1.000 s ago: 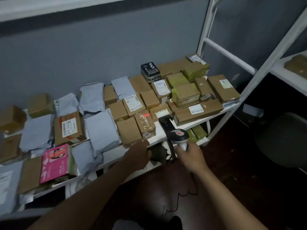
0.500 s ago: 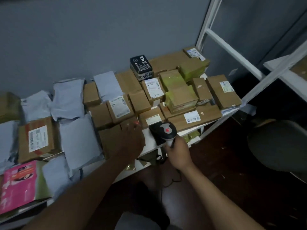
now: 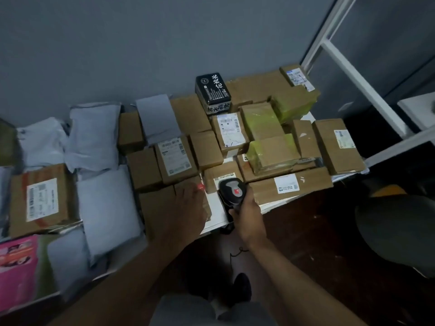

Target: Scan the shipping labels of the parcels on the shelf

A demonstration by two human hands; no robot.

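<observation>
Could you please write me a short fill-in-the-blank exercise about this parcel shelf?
1. The right hand grips a ____.
2. The left hand rests on a ____ box.
3. The black tin stands at the shelf's ____.
4. The parcel at the lower left is ____.

Missing words: scanner; brown; back; pink

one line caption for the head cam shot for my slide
Right hand aims a handheld scanner over parcels on a white shelf while the left hand rests on a brown box.
</observation>
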